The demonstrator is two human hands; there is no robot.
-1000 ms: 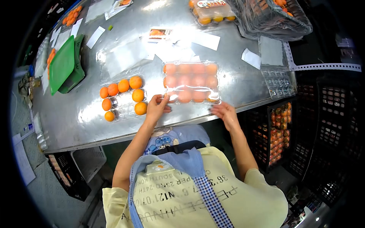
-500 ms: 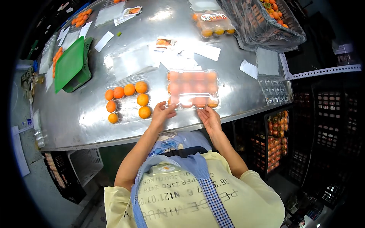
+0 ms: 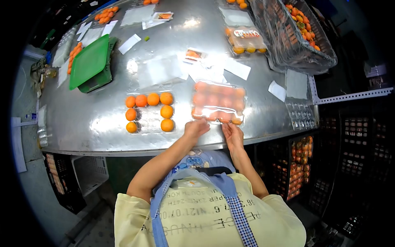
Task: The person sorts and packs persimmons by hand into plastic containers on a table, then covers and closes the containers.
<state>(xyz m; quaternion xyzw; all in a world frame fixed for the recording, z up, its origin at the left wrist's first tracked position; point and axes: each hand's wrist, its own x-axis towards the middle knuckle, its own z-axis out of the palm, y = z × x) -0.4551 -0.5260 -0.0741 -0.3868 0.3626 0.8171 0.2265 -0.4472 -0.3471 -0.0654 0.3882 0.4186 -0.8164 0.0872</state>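
Note:
A closed clear plastic clamshell box [image 3: 219,101], filled with rows of orange fruit that look like persimmons, lies flat on the metal table in front of me. At its near edge, left of the middle, the fingertips of my left hand [image 3: 196,130] press together on the rim. My right hand [image 3: 233,136] pinches the same edge further right, thumb and fingers close together. To the left is an open clear tray [image 3: 149,116], with several orange fruits along its back row and both sides. Its middle cells hold none.
A green lidded container [image 3: 89,64] stands at the left. Paper slips [image 3: 205,70] lie behind the box. Another packed box [image 3: 245,40] and a plastic-lined crate [image 3: 302,45] of fruit are at the back right. Empty clear trays [image 3: 300,115] sit by the right edge.
The camera view has shifted, so the table appears further right and slightly lower. My left hand has slid inward from the box's near left corner along its edge; the right has shifted slightly inward.

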